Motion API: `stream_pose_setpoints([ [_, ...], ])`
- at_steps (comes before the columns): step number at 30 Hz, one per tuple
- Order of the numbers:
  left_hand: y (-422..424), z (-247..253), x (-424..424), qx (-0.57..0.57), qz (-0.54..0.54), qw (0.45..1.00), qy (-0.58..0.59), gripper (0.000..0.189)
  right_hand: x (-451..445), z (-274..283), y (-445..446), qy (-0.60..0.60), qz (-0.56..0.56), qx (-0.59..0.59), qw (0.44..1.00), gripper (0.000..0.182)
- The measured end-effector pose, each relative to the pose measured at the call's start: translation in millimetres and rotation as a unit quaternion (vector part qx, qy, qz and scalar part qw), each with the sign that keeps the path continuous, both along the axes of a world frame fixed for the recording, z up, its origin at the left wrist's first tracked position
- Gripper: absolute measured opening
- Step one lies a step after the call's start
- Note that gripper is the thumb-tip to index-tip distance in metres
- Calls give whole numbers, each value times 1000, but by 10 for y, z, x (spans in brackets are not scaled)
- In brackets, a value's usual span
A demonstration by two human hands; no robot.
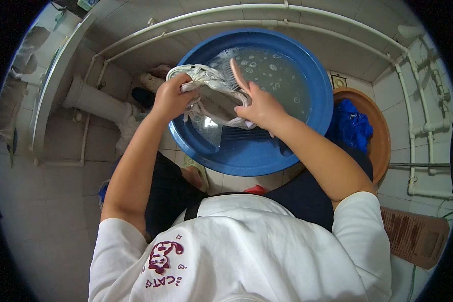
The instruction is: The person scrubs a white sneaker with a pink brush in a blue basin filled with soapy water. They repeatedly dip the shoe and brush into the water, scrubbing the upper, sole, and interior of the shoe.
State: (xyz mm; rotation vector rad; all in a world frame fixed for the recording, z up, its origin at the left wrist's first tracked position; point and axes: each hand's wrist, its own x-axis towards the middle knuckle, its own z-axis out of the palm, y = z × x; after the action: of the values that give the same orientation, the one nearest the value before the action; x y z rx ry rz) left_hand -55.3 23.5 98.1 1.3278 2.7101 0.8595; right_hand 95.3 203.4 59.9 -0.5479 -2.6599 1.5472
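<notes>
A white shoe (201, 74), its opening turned up towards me, is held above a large blue plastic basin (249, 162). My left hand (173, 96) grips the shoe at its left end. My right hand (262, 105) holds a pink-handled scrub brush (238, 73) and also touches the shoe's right end. The brush's bristles point left, against or close to the shoe's upper; actual contact cannot be told. Cloudy water (287, 79) with bubbles lies in the far part of the basin. The blue ridged surface below the shoe is partly hidden by it.
An orange-brown basin (381, 132) with blue cloth (351, 126) stands to the right. A brown washboard (413, 236) lies at lower right. White pipes (219, 18) run along the tiled wall. Shoes (151, 82) and a white pedestal (98, 102) are at the left.
</notes>
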Motion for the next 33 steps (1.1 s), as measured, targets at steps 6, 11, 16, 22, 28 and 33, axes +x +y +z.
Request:
stream_pose_setpoints([
  [6, 30, -224, 180, 179, 0, 984, -11, 17, -53, -102, 243, 38, -86, -66, 993, 61],
  [11, 11, -548, 712, 112, -30, 992, 50, 23, -212, -448, 523, 206, -150, 142, 957, 58],
  [16, 129, -630, 1118, -75, -60, 995, 31, 25, -251, -853, 560, 79, -127, 147, 978, 56],
  [22, 331, -179, 996, -174, -115, 978, 12, 31, -263, -824, 654, 43, -83, 84, 992, 63],
  [28, 533, -464, 461, -114, -30, 983, 140, 48, -219, -817, 861, 25, -34, 154, 987, 62],
  [33, 602, -497, 543, -226, 23, 971, 76, 60, -19, -559, 1175, -172, -118, 347, 915, 39],
])
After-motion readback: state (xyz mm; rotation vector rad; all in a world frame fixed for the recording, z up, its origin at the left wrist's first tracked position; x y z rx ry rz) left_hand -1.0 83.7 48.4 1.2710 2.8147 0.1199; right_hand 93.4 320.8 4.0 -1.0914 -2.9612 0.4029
